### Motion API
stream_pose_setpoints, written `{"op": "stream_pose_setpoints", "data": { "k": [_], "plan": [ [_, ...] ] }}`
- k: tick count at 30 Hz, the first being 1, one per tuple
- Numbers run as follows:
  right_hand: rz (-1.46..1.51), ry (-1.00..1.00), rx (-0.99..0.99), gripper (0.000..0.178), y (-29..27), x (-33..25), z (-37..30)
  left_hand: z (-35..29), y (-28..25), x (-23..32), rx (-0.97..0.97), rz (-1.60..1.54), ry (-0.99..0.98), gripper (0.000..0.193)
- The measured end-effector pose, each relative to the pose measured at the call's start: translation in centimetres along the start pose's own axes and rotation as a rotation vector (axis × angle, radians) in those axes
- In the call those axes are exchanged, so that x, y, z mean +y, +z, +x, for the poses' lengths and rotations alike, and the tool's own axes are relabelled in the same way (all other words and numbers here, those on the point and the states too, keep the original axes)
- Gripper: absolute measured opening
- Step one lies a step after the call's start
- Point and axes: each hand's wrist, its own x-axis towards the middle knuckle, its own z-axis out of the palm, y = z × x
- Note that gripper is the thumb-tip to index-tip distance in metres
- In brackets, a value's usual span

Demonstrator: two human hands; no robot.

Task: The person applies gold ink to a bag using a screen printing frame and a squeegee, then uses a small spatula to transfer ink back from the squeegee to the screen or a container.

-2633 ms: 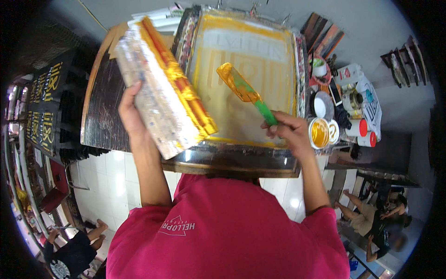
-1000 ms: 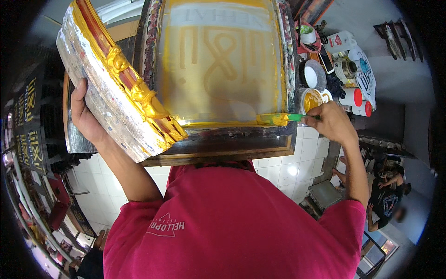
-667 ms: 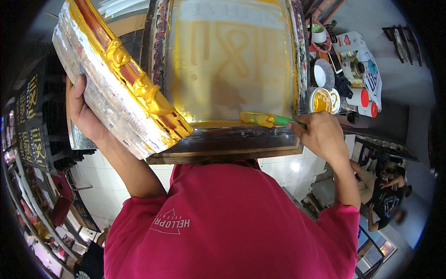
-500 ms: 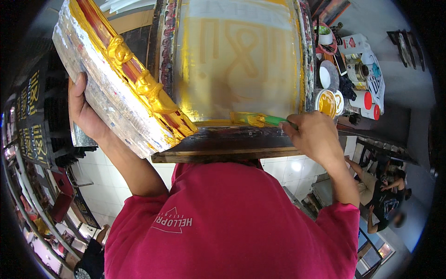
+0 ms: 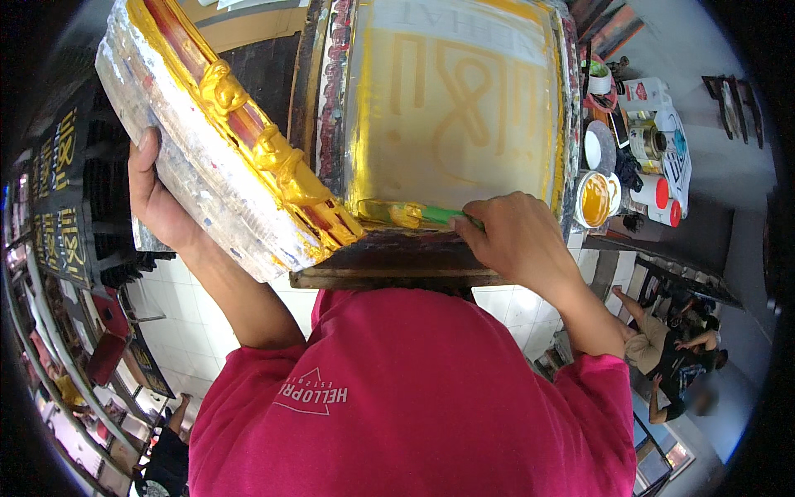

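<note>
A wide wooden squeegee (image 5: 178, 137), its blade edge coated with thick yellow ink, is held up tilted in my left hand (image 5: 166, 203). The thumb lies over its outer face; the other fingers are mostly hidden behind it. Its lower end overhangs the near left corner of a screen-printing frame (image 5: 335, 91). The translucent mesh (image 5: 422, 166) carries a stencil design and yellow smears along its edges. My right hand (image 5: 522, 236) is closed round the green handle of a spatula (image 5: 437, 214). The spatula's ink-covered blade lies along the near inside edge of the frame.
Right of the frame stand an open tub of yellow ink (image 5: 596, 199), a white bowl (image 5: 593, 149), a phone (image 5: 619, 128), a tin (image 5: 646, 142) and red-lidded containers (image 5: 661, 192). Dark printed fabric (image 5: 62, 199) hangs at the left. A person (image 5: 675, 352) sits at the far right.
My right hand has drawn the spatula leftward along the frame's near edge, toward the left corner. The squeegee stays up in my left hand. The whole view has shifted slightly.
</note>
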Motion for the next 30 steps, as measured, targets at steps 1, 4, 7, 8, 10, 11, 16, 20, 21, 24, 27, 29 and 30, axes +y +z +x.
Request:
{"op": "stream_pose_setpoints", "data": {
  "k": [1,4,7,8,10,11,16,20,21,24,27,29,30],
  "plan": [
    [0.017,-0.006,-0.004,0.028,0.1,0.2,0.4,-0.1,-0.1,0.1,0.004,-0.003,0.008,0.043],
    [0.221,-0.071,-0.004,0.029,1.0,1.4,1.6,-0.4,-0.6,0.5,0.024,0.001,0.024,0.042],
    [0.539,0.111,-0.232,0.032,1.0,3.3,2.5,0.3,-0.9,0.5,0.044,0.012,-0.006,0.043],
    [0.643,0.163,-0.227,0.032,0.8,3.9,2.3,0.0,-0.9,0.5,0.055,0.01,-0.009,0.045],
    [0.861,0.267,-0.214,0.033,0.7,4.9,1.1,-0.4,-0.7,0.4,0.071,0.009,-0.021,0.05],
    [0.936,0.279,-0.173,0.029,0.9,5.2,0.5,-0.6,-0.3,0.3,0.075,0.037,-0.008,0.054],
    [1.313,0.073,0.282,0.021,2.8,5.1,-1.2,-0.2,-0.7,-1.4,0.18,0.036,-0.143,0.051],
    [1.399,-0.129,0.519,0.021,3.3,3.0,-1.8,-0.2,1.9,-4.2,0.102,-0.09,-0.233,0.052],
    [1.404,-0.191,0.548,0.022,3.4,2.7,-1.6,0.1,2.4,-4.8,0.083,-0.135,-0.275,0.051],
    [1.343,-0.303,0.67,0.027,4.4,2.4,-0.9,0.1,5.0,-6.7,0.022,-0.194,-0.325,0.05],
    [1.098,-0.442,0.819,0.031,5.7,3.5,-0.2,0.0,5.9,-8.3,-0.035,-0.216,-0.332,0.051],
    [1.06,-0.435,0.823,0.029,6.1,4.5,-0.6,-0.3,6.9,-9.2,-0.05,-0.242,-0.349,0.052],
    [1.041,-0.431,0.826,0.028,6.1,5.0,-0.8,-0.4,7.3,-9.6,-0.06,-0.253,-0.346,0.052]
  ]
}}
